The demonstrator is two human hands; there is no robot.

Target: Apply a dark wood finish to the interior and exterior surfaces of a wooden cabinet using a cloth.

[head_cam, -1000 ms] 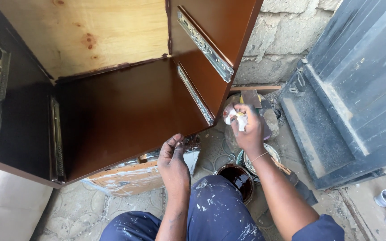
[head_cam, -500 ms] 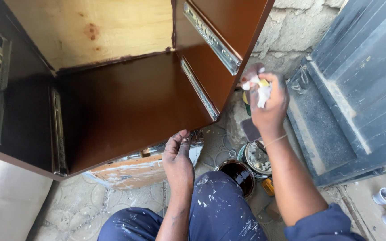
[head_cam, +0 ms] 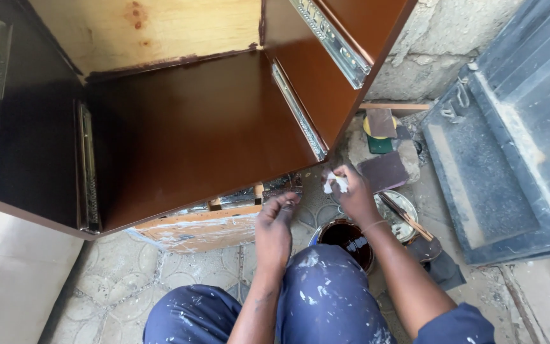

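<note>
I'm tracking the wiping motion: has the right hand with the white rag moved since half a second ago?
Yes. The right hand with the white rag has dropped from beside the cabinet's drawer rail to just above the open stain can.

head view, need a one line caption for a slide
Right hand holds a white rag above an open tin of dark stain; left hand rests empty beside a brown cabinet.

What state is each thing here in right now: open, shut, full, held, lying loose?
Brown wooden cabinet: drawers out, inside open and stained dark.
Metal drawer rails: fixed on, bare.
Round tin of dark stain: open, partly full.
White rag: bunched, held in right hand.
Left hand: empty, fingers curled, by the cabinet's edge.
Brown sanding sheet: loose on the ground.
</note>
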